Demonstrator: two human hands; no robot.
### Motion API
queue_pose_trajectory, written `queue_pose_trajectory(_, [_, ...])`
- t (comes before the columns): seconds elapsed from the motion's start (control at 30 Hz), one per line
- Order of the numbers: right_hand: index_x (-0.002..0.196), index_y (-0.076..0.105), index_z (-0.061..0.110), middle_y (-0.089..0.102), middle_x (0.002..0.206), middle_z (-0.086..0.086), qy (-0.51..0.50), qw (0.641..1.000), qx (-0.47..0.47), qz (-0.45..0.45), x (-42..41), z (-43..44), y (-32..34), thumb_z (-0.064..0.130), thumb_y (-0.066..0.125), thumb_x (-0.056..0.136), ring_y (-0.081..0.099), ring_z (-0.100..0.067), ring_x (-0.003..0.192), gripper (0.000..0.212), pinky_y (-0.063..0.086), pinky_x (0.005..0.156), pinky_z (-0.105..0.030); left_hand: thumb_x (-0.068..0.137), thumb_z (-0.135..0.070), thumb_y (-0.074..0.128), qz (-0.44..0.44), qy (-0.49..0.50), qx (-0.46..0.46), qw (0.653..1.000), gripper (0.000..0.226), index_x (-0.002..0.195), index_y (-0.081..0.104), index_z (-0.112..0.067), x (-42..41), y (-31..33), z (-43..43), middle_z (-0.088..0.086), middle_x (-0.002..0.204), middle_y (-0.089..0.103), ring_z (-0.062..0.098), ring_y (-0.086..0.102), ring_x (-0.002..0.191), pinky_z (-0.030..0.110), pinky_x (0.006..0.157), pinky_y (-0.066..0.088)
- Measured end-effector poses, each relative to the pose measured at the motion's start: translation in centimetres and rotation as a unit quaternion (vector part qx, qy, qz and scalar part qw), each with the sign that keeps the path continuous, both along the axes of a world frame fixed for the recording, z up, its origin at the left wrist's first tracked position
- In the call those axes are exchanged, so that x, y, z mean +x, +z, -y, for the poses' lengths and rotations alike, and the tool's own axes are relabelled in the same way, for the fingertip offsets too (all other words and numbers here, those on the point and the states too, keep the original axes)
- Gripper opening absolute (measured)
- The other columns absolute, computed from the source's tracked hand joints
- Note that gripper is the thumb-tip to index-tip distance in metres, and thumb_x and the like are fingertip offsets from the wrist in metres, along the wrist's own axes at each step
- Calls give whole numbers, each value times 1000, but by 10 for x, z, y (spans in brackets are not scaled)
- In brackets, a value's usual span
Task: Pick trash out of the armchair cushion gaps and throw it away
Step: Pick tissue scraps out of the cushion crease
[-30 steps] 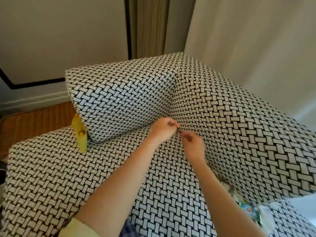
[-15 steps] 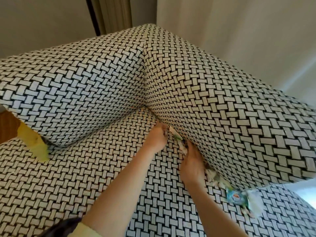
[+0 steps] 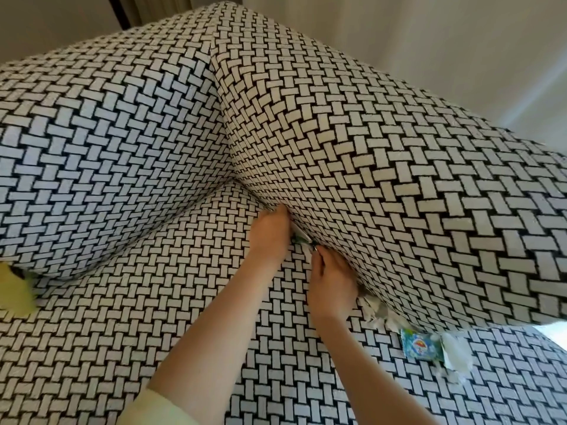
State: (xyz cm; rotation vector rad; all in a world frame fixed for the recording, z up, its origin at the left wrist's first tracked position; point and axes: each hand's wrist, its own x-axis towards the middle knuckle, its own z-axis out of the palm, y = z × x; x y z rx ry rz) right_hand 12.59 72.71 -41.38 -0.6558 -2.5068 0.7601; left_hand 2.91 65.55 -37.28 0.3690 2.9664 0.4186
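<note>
Both hands at the gap (image 3: 260, 194) between the seat cushion (image 3: 184, 317) and the upright cushion (image 3: 399, 179) on my right.

Nearest me, a blue packet (image 3: 422, 348) with a cartoon print lies on the seat at the gap's mouth, its writing too blurred to read, white shreds (image 3: 377, 312) beside it. Further in, my right hand (image 3: 333, 283) is curled, its fingertips pinching the near end of a white-and-green wrapper (image 3: 302, 237) that pokes from the gap. My left hand (image 3: 270, 237) has its fingers buried in the gap, so I cannot tell its grip. A yellow scrap (image 3: 15, 296) shows under the left cushion (image 3: 107, 148).
</note>
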Motion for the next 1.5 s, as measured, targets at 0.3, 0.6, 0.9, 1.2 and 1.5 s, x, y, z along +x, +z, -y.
queue_pose_trajectory(0.3, [102, 64, 13, 66, 96, 6, -25, 987, -155, -26, 5, 0, 3, 14, 42, 96, 57, -10, 83, 23, 41, 66, -23, 93, -8, 47, -29, -28, -48, 998, 20, 113, 49, -5, -1, 3, 2, 12, 104, 63, 27, 59, 97, 33, 82, 46])
queue_pose_trajectory(0.6, [95, 62, 4, 59, 90, 1, 1, 974, -214, -70, 10, 4, 10, 9, 43, 96, 53, -12, 81, 20, 35, 66, -1, 93, 3, 38, -2, -108, -130, 986, 42, 135, 31, -2, 15, 20, 12, 17, 118, 56, 33, 59, 106, 37, 81, 48])
queue_pose_trajectory(0.9, [81, 48, 12, 51, 79, -3, 7, 972, -227, -61, 15, 16, 9, 14, 33, 98, 48, -19, 72, 23, 38, 63, -22, 95, -1, 39, 17, -84, -151, 985, 37, 131, 42, 1, 9, 11, 4, 17, 130, 46, 29, 46, 121, 35, 96, 44])
queue_pose_trajectory(1.2, [74, 53, 13, 50, 60, 0, -52, 875, -480, 13, 9, -2, 25, 11, 35, 98, 46, -13, 48, 30, 39, 46, -20, 98, -10, 39, -18, -73, -92, 993, 34, 130, 48, -7, -5, -6, 13, 13, 129, 47, 27, 39, 125, 35, 96, 43])
queue_pose_trajectory(1.5, [77, 53, 6, 48, 62, -4, -16, 635, -772, -2, 4, -23, 38, 14, 37, 98, 39, -8, 39, 28, 29, 35, -14, 94, -27, 50, 144, 99, 377, 910, 26, 102, 67, -9, 12, 6, 40, 3, 99, 64, 15, 55, 91, 16, 71, 40])
